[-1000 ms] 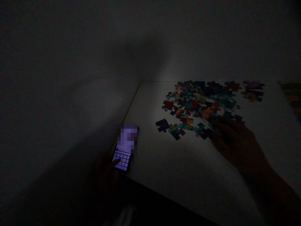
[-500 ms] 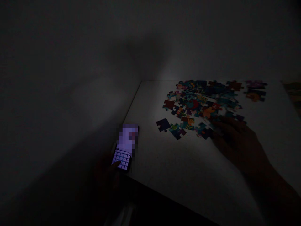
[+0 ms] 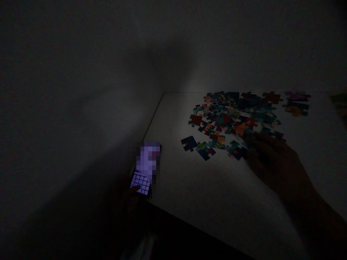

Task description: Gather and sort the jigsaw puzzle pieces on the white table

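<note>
Very dim and grainy — tabletop (image 3: 206, 195) faintly lit

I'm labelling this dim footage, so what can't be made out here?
Phone: head view, upper screen pixelated, content unreadable.
Left hand: head view, lost in shadow, grip unclear.
Jigsaw pieces: head view, some hidden beneath the right hand.
Object at the right edge: head view, blurred and cut off by the frame.

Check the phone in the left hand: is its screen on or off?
On: the phone shows a brightly lit keypad, glowing purple.
</note>
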{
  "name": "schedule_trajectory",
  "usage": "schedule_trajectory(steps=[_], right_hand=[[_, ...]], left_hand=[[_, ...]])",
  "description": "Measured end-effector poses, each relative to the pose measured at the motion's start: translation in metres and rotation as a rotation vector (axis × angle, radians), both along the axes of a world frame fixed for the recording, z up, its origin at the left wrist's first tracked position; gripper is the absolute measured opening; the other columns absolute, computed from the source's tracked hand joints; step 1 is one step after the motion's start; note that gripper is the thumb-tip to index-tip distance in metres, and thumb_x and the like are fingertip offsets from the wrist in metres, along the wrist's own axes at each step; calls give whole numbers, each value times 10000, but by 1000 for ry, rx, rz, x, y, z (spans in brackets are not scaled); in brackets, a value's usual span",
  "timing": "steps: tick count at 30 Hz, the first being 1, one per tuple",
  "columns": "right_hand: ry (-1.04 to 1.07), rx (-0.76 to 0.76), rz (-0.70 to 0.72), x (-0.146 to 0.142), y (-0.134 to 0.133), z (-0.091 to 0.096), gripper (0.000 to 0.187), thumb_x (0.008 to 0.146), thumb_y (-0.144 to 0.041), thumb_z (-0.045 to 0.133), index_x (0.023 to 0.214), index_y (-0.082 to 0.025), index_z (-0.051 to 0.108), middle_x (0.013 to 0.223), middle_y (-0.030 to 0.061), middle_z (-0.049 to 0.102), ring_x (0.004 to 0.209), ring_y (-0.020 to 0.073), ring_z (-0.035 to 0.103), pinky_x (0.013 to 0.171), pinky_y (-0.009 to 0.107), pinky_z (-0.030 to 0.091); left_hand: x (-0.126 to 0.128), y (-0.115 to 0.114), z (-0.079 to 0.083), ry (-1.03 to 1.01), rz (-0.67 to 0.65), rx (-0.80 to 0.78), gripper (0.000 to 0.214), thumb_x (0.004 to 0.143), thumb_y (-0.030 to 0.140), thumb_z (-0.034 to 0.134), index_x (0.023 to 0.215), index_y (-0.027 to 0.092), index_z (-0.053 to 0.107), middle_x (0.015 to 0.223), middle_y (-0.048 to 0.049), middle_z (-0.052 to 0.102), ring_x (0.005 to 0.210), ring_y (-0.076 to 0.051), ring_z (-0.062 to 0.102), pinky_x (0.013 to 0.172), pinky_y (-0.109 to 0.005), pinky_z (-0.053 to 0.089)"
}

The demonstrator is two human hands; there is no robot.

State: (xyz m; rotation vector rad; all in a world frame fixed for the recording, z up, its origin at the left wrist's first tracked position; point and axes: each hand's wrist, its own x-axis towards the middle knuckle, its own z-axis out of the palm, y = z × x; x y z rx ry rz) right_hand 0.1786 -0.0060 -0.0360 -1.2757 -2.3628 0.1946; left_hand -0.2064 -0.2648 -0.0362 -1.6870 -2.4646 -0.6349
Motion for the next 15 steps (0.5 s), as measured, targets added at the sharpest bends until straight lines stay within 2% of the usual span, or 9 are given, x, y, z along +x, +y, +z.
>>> schedule_trajectory(steps=[2, 6, 11, 15], right_hand=[[-1, 23, 1, 0, 1, 0, 406, 955, -402, 410, 1270, -220, 590, 1263, 170, 610, 1214, 411, 546, 961, 638, 482], [-1, 60, 1, 1, 2, -4, 409, 956, -429, 409, 1233, -200, 606, 1266, 151, 614, 1194, 376, 570, 960, 597, 500], [0, 42, -26, 3, 2, -9, 423, 958, -449, 413, 1226, -193, 617, 1287, 147, 607, 1204, 353, 567, 982, 582, 485], [-5, 33, -27, 4, 1, -8, 434, 960, -454, 419, 1262, -198, 596, 1321, 161, 580, 1209, 367, 554, 980, 587, 480]], left_hand=[[3, 4, 0, 10, -6, 41, 279, 896, 352, 454, 966, 226, 693, 1328, -95, 506, 1276, -324, 465, 1066, -541, 412], [8, 15, 1, 28, -3, 93, 371, 904, 437, 435, 1108, 208, 644, 1348, -116, 494, 1284, -343, 452, 1083, -576, 371], [8, 22, -1, 19, -12, 45, 362, 924, 442, 429, 1036, 205, 679, 1425, -107, 414, 1298, -346, 438, 1069, -554, 394], [6, 17, -3, -1, -22, 91, 331, 926, 433, 465, 1068, 220, 675, 1453, -88, 395, 1287, -328, 457, 1027, -526, 449]])
